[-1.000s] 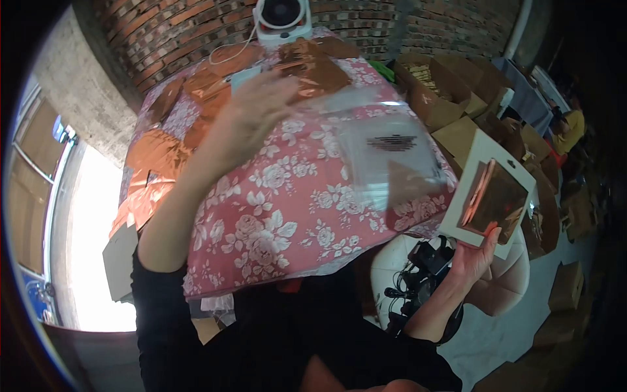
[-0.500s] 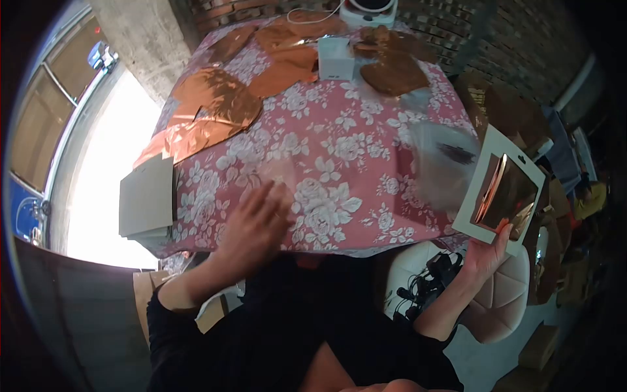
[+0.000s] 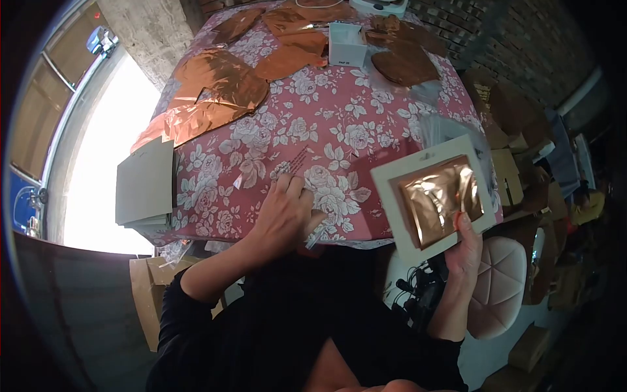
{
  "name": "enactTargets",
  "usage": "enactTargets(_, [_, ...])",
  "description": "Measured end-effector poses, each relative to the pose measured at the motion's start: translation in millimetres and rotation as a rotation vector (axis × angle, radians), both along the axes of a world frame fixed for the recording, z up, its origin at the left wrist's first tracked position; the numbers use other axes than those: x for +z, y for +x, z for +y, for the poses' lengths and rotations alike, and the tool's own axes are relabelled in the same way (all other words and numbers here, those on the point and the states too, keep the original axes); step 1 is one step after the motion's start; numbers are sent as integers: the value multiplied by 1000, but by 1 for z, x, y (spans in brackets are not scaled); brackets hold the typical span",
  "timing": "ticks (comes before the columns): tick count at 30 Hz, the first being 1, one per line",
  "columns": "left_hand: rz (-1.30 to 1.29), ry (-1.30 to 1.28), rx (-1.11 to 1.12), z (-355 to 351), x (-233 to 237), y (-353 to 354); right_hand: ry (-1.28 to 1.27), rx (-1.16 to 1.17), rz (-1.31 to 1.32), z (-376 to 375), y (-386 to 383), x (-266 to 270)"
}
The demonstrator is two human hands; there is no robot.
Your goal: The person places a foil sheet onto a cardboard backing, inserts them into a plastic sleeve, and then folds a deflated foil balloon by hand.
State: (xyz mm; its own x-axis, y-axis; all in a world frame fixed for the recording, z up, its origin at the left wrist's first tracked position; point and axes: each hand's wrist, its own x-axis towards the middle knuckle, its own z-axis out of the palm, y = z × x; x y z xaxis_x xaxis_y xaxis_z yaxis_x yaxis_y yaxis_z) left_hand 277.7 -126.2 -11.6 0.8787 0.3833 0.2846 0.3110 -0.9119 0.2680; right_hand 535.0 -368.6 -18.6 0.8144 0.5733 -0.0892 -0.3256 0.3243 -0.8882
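Note:
My right hand (image 3: pixel 466 251) grips a cream card frame (image 3: pixel 392 189) by its lower right edge, held up over the table's front right corner. Folded copper-coloured foil (image 3: pixel 439 199) shows shiny and creased within the card, under my thumb. A small hang slot is cut in the card's top. My left hand (image 3: pixel 285 212) is at the table's front middle, fingers curled on a clear plastic bag (image 3: pixel 295 163) with small printed lines. The bag's edges are hard to make out against the cloth, and my fingertips are partly hidden.
Grey-beige cards (image 3: pixel 145 186) are stacked at the table's left corner. Copper foil pieces (image 3: pixel 219 98) lie at the back left, more bagged ones (image 3: pixel 405 65) at the back right. A white box (image 3: pixel 347 49) stands between. Clear bags (image 3: pixel 450 127) lie behind the card. A padded chair (image 3: pixel 499 287) is right.
My right hand has brought the card frame leftward and turned its front more towards me. My left hand has moved slightly right and down onto the clear bag.

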Motion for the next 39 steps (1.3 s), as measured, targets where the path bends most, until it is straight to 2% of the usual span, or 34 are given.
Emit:
enactTargets(3, [-126,-29,10,3,-4,11,-95,77,66,0,-8,4])
enactTargets(8, [-120,-45,44,10,-11,19,-193,216,71,-1,-10,-6])
enactTargets(14, [-93,-62,44,9,-15,20,-191,160,69,7,-17,-4])
enactTargets(19, [-168,-119,-1,12,-22,18,-175,171,74,6,-13,-6])
enactTargets(22, [-234,-77,5,11,-27,19,-154,149,93,4,-14,-1])
enactTargets(26, [-200,-58,23,2,-20,19,-133,125,91,4,-14,5])
enactTargets(29, [-266,-152,-56,1,-26,22,-117,120,13,12,-19,7])
enactTargets(32, [-287,-164,-19,-4,-24,24,-157,141,-42,13,-19,1])
enactTargets(39, [-297,-216,10,-10,-21,30,-258,377,81,22,-37,-6])
